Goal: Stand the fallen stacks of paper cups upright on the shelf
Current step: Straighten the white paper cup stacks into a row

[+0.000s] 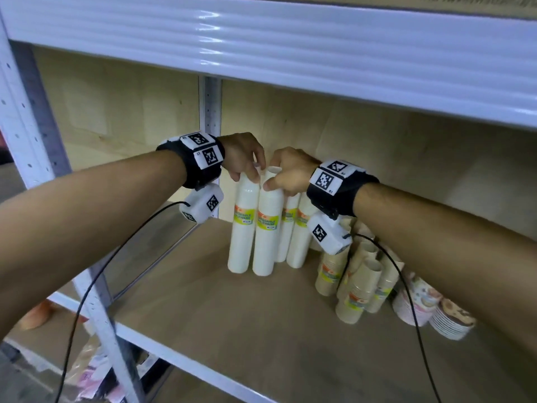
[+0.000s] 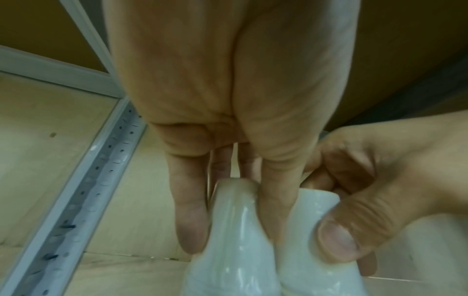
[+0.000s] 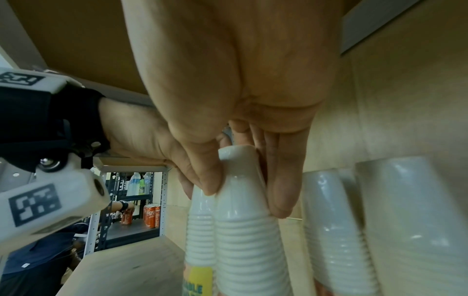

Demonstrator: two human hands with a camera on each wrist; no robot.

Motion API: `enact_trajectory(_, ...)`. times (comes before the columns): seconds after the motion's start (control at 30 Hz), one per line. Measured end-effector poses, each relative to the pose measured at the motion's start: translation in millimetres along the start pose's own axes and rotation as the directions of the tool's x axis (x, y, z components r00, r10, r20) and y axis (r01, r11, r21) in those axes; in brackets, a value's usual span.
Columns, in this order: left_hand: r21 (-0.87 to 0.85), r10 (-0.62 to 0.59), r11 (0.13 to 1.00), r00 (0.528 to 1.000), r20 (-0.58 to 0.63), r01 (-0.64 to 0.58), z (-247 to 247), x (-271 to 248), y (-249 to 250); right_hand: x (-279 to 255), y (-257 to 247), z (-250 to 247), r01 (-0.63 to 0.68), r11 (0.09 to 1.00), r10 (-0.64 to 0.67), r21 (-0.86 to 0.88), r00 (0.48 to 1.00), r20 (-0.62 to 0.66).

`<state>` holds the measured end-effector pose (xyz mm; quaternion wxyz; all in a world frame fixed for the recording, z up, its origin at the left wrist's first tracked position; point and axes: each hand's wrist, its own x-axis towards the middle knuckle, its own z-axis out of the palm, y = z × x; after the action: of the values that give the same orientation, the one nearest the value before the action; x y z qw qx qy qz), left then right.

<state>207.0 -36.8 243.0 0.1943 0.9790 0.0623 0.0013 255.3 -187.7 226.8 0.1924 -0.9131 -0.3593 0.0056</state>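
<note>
Several wrapped stacks of white paper cups stand upright together at the back of the wooden shelf. My left hand pinches the top of the leftmost white stack, thumb and fingers on either side of it. My right hand grips the top of the neighbouring white stack, thumb in front and fingers behind. Two more white stacks stand just behind, seen close by in the right wrist view.
Brown paper cup stacks lean together at the right, next to patterned paper bowls. The upper shelf's white edge hangs low overhead. A perforated upright stands at the back. Wrist cables trail over the shelf's front edge.
</note>
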Motion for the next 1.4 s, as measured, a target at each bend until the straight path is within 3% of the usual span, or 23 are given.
enact_trajectory(0.37,-0.039,0.084,0.996,0.996,-0.012,-0.085,23,14,39,-31,37,-16,-0.092,0.995,0.093,0.041,0.995,-0.031)
enact_trajectory(0.8,-0.079,0.145,0.985,0.987,-0.065,-0.150,51,28,52,-50,74,-7,-0.080,0.983,0.097,0.165,0.990,-0.100)
enact_trajectory(1.0,-0.001,0.167,0.986,0.980,-0.110,-0.168,60,32,50,-49,81,0,-0.090,0.983,0.111,0.163,0.986,-0.127)
enact_trajectory(1.4,-0.052,0.124,0.990,0.982,-0.141,-0.132,55,27,48,-43,78,2,-0.063,0.990,0.082,0.129,0.986,-0.145)
